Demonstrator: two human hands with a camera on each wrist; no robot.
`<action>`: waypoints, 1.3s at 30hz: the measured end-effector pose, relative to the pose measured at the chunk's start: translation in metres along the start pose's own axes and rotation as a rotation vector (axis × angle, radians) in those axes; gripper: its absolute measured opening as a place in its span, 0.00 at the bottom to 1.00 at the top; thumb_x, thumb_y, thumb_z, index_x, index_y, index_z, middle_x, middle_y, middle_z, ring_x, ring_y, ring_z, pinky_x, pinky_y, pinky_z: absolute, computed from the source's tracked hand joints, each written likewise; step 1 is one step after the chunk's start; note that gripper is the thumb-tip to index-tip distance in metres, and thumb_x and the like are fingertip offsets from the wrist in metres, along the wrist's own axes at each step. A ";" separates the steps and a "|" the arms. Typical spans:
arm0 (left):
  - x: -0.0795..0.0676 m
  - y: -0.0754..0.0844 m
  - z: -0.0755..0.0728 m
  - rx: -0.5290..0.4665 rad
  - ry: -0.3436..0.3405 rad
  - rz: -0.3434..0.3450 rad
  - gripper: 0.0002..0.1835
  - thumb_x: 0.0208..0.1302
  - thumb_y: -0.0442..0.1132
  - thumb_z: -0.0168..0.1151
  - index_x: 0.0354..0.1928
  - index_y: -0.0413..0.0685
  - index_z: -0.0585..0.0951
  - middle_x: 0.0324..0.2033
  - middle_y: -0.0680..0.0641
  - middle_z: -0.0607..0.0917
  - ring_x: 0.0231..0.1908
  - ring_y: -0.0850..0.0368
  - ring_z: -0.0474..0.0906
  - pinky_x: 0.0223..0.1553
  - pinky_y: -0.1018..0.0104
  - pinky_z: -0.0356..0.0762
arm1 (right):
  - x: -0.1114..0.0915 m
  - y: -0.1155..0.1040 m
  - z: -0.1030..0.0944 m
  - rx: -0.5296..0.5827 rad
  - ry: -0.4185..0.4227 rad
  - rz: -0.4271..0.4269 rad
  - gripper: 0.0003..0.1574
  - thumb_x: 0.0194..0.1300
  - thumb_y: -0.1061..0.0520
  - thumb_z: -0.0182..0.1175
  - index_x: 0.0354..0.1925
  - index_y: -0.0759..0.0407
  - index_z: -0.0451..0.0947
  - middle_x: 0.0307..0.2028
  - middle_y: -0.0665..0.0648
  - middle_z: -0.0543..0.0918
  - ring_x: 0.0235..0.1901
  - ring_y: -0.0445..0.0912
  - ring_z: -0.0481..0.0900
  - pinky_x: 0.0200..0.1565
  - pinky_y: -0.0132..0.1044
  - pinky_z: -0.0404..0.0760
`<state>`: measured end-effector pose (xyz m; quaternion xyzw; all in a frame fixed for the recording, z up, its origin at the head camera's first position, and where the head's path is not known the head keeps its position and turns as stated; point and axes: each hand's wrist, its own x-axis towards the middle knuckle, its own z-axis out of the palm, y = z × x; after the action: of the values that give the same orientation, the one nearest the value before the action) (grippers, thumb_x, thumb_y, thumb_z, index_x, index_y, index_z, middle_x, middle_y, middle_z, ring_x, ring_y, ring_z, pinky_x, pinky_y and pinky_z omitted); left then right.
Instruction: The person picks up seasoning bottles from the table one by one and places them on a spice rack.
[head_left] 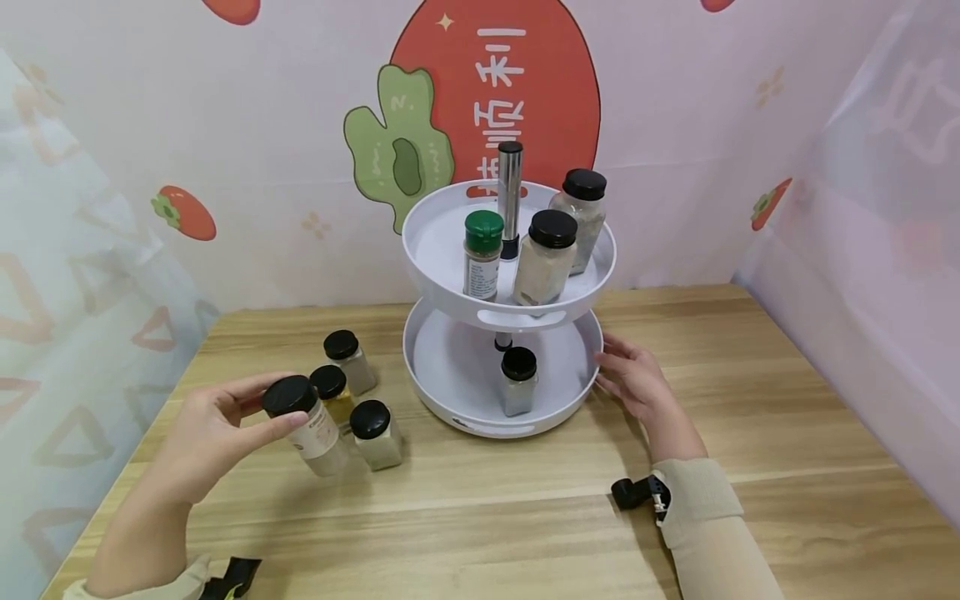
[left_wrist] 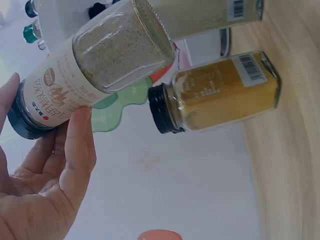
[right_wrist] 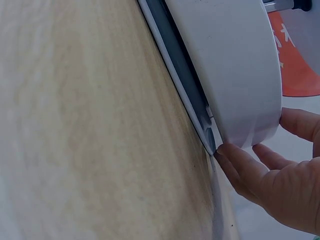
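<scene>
My left hand [head_left: 217, 425] grips a spice jar [head_left: 318, 437] near its black lid. The jar is tilted, with beige-grey powder and a cream label in the left wrist view. Close by stand a jar of yellow powder [left_wrist: 225, 92], a pale-powder jar [head_left: 379, 446] and another black-lidded jar [head_left: 356, 371]. My right hand [head_left: 637, 379] touches the right side of the lower tray [head_left: 450, 367] of a white two-tier stand. In the right wrist view its fingertips [right_wrist: 232, 150] rest against the tray's outer wall, loosely extended.
The upper tray [head_left: 442, 242] carries a green-capped shaker [head_left: 482, 267] and two black-lidded jars, one in front [head_left: 543, 267] and one behind [head_left: 588, 218]. A small jar [head_left: 519, 392] stands in the lower tray. A metal post [head_left: 509, 187] rises through the stand. Printed cloth hangs behind the wooden table [head_left: 480, 525].
</scene>
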<state>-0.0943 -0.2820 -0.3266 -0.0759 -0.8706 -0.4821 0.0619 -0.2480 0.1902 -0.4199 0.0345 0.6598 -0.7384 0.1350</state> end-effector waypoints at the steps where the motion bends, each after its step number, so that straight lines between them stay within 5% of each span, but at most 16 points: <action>1: 0.001 0.002 0.001 0.011 0.001 -0.008 0.23 0.60 0.31 0.70 0.58 0.42 0.81 0.41 0.64 0.88 0.48 0.76 0.81 0.41 0.77 0.83 | -0.001 0.000 0.000 -0.001 0.000 0.002 0.40 0.75 0.64 0.49 0.78 0.64 0.46 0.75 0.68 0.53 0.49 0.34 0.74 0.49 0.24 0.80; 22: 0.003 0.038 0.010 -0.011 0.038 0.062 0.22 0.58 0.30 0.71 0.56 0.41 0.82 0.40 0.59 0.89 0.48 0.70 0.83 0.43 0.78 0.81 | -0.006 0.000 -0.002 -0.026 -0.021 -0.011 0.41 0.74 0.64 0.49 0.78 0.65 0.44 0.75 0.69 0.52 0.49 0.33 0.75 0.51 0.24 0.80; 39: 0.020 0.064 0.047 -0.097 0.173 0.005 0.24 0.56 0.36 0.75 0.55 0.42 0.83 0.44 0.67 0.86 0.46 0.71 0.83 0.40 0.78 0.82 | -0.003 0.000 0.000 -0.002 -0.018 -0.011 0.40 0.75 0.64 0.48 0.77 0.66 0.44 0.75 0.69 0.52 0.47 0.31 0.75 0.48 0.23 0.80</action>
<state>-0.1031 -0.2071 -0.2951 -0.0392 -0.8375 -0.5282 0.1342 -0.2455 0.1904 -0.4194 0.0240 0.6593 -0.7389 0.1370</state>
